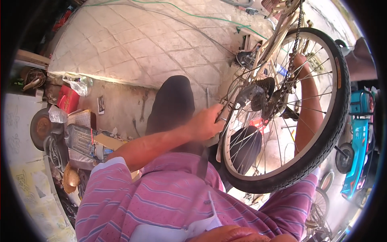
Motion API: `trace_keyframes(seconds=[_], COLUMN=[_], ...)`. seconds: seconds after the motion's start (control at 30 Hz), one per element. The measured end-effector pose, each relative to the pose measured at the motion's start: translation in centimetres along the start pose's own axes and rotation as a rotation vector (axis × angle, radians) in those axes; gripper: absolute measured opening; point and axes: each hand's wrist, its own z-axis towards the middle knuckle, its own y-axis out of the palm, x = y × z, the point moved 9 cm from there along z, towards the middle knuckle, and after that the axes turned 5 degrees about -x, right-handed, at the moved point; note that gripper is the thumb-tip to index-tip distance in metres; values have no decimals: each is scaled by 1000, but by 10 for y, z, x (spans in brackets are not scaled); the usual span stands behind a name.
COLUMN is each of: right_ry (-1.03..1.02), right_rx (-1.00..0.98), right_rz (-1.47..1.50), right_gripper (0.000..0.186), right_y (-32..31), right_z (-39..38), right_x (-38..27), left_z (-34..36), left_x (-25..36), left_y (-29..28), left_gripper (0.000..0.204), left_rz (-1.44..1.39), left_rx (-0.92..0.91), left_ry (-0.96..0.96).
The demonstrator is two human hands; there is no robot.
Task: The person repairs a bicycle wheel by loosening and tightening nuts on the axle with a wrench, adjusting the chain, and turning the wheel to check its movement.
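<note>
Head camera looks steeply down, close over the bicycle wheel (282,109).

The paved ground (133,44) up ahead lies open, crossed only by a green cord (209,17) and a grey cable (193,28). Nearer, the person's dark knee (171,105) fills the middle. The bicycle wheel (318,153) blocks the whole right side; its spokes (310,99) leave only narrow slots, and the sprocket cluster (264,90) and chain (292,56) crowd the hub. The left hand (207,123) sits at the wheel's left edge, closed on a slim tool; the right hand (300,60) is behind the spokes (its grip is not clear). Left of the knee, a wrench (143,107) lies on bare concrete, then boxes and clutter (80,133) wall off that side.
</note>
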Motion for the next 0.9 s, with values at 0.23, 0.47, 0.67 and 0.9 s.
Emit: trace_keyframes(seconds=[0.23, 0.47, 0.67, 0.9], right_ry=[-342, -213, -248, -292], right_rx=[-71, -43, -61, 18], right_rz=[-407, -198, -544, -583], right_gripper=[21, 15, 13, 30], right_y=[-10, -9, -8, -14], right_z=[38, -13, -7, 10], right_x=[27, -10, -19, 4], left_z=[1, 3, 1, 5], left_x=[-13, -6, -14, -21], left_y=[12, 17, 18, 23], left_gripper=[36, 38, 37, 36], left_rz=[3, -44, -86, -129], left_rx=[-40, -55, -62, -33], left_ry=[-21, -15, 11, 64])
